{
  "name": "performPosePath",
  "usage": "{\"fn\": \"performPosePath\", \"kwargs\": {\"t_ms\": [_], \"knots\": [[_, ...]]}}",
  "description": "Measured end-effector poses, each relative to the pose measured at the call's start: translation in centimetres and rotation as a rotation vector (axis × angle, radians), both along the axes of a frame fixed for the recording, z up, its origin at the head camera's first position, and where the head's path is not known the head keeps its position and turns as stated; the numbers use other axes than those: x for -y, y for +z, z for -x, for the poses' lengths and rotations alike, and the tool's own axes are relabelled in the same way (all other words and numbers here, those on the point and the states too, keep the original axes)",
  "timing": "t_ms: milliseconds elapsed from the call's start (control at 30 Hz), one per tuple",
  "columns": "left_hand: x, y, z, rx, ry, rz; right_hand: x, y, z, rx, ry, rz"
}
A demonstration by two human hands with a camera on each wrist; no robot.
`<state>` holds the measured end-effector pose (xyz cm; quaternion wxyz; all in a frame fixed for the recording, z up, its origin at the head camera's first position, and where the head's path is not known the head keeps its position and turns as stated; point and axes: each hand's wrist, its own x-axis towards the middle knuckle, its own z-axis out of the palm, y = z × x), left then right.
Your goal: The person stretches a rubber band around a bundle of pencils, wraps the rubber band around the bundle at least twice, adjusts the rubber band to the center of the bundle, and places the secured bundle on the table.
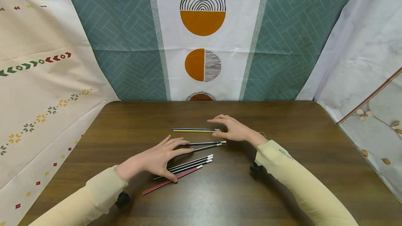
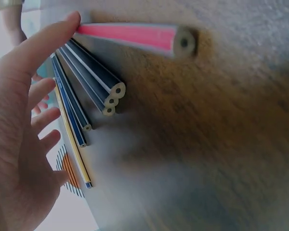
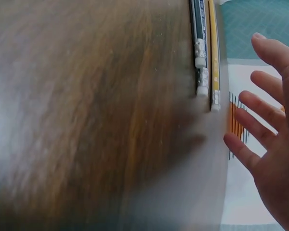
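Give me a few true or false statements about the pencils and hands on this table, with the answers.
1. The pink pencil lies nearest the person. True.
2. The right hand grips the yellow pencil. False: its fingers are spread and hold nothing.
3. The left hand lies flat over the pencils with its thumb touching the pink one. True.
4. The pencils stand in a cup. False: they lie on the table.
5. The yellow pencil lies farthest from the person. True.
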<state>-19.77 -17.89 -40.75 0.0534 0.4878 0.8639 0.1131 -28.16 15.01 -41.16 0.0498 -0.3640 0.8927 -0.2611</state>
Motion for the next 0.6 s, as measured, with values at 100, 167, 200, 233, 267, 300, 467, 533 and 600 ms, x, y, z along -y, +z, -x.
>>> {"fn": "performPosePath", "kwargs": {"t_ms": [100,167,200,233,267,300,467,533,600], "knots": [[0.0,-0.1,0.3,-0.013,-0.007,0.016,0.5,-0.3,0.2,-0.005,0.012,-0.001],[0.0,-0.1,0.4,-0.011,-0.008,0.020,0.8,-0.4,0.3,-0.009,0.022,-0.006],[0.1,-0.2,0.5,-0.009,-0.008,0.019,0.9,-0.5,0.3,-0.012,0.028,-0.012],[0.1,-0.2,0.5,-0.005,-0.008,0.016,1.0,-0.6,0.4,-0.015,0.034,-0.016],[0.1,-0.2,0.6,0.001,-0.007,0.012,1.1,-0.7,0.4,-0.019,0.040,-0.021],[0.2,-0.3,0.7,0.005,-0.006,0.010,1.1,-0.7,0.5,-0.018,0.045,-0.024],[0.3,-0.6,1.2,0.015,-0.004,-0.005,1.4,-1.0,0.5,-0.007,0.038,-0.047],[0.3,-0.7,1.4,0.019,-0.002,-0.011,1.5,-1.1,0.5,-0.001,0.027,-0.058],[0.3,-0.7,1.6,0.024,0.000,-0.018,1.6,-1.1,0.5,0.005,0.017,-0.068]]}}
